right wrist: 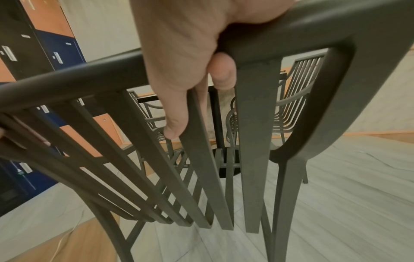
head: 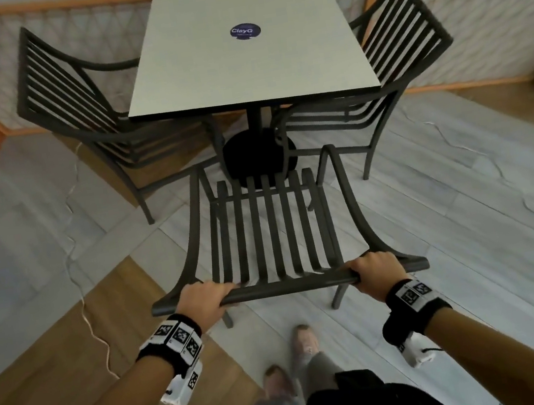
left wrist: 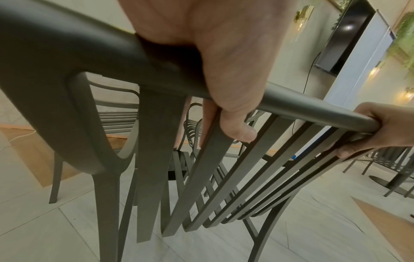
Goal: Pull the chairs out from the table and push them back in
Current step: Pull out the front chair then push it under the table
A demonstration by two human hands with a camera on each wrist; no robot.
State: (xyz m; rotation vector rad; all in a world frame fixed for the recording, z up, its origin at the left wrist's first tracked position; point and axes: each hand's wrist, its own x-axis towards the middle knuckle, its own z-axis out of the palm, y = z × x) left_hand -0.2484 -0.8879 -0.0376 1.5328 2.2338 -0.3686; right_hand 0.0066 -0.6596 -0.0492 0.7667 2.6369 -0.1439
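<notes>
Grip: left hand (head: 203, 298) and right hand (head: 378, 270) clasp the dark grey slatted metal chair's (head: 270, 236) top rail, clear of the square grey tabletop (head: 248, 66).

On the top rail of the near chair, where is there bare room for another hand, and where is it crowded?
The top rail is bare between the left hand and the right hand, and on the short ends outside each grip. Just below it the slats are crowded, with only narrow gaps.
</notes>
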